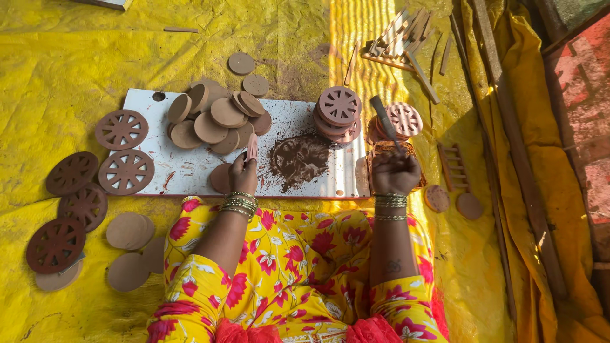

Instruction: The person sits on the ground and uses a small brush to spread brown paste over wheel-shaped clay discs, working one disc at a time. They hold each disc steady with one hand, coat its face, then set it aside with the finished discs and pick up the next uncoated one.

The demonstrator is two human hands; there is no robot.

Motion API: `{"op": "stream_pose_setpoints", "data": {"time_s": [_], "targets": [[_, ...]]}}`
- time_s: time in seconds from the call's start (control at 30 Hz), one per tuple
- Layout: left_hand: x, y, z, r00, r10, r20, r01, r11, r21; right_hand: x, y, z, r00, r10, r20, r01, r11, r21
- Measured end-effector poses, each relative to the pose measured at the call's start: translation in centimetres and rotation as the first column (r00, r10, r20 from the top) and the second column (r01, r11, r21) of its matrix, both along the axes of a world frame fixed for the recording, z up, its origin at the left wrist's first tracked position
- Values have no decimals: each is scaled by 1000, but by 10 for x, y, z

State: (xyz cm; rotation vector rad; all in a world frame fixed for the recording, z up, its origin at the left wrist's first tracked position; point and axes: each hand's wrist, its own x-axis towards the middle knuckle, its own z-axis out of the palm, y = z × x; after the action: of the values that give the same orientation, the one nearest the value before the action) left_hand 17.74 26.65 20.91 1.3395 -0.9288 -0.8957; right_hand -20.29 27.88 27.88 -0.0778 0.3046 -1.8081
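Yellow tarp [76,57] underlies a white board [190,168]. Left hand [243,174] pinches a small clay piece [252,147] near plain discs [213,121]; right hand [394,171] grips a knife [384,121]. Careless knife movement could topple the nearby cut-disc stack [338,114].

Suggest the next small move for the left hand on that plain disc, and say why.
Probably slide the plain clay disc under the left hand rightward to the clay-smeared patch of the white board. The right hand holds a flat tool beside it.
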Motion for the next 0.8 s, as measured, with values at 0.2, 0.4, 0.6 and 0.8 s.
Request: {"op": "stream_pose_setpoints", "data": {"time_s": [0.2, 0.4, 0.6, 0.8], "targets": [[-8, 6, -17, 983, -10, 181, -9, 995, 102, 38, 15, -48, 942, 235, -239, -171, 950, 260], [-17, -2, -42, 902, -256, 347, 182, 956, 231, 62, 23, -64, 896, 319, -309, -209, 917, 341], [-20, 21, -20, 836, -334, 435, 248, 938, 244, 95, 29, -70, 812, 458, -361, -302, 861, 410], [-31, 41, 6, 690, -384, 614, 270, 923, 274, 91, 33, -45, 762, 467, -449, -308, 871, 384]]}}
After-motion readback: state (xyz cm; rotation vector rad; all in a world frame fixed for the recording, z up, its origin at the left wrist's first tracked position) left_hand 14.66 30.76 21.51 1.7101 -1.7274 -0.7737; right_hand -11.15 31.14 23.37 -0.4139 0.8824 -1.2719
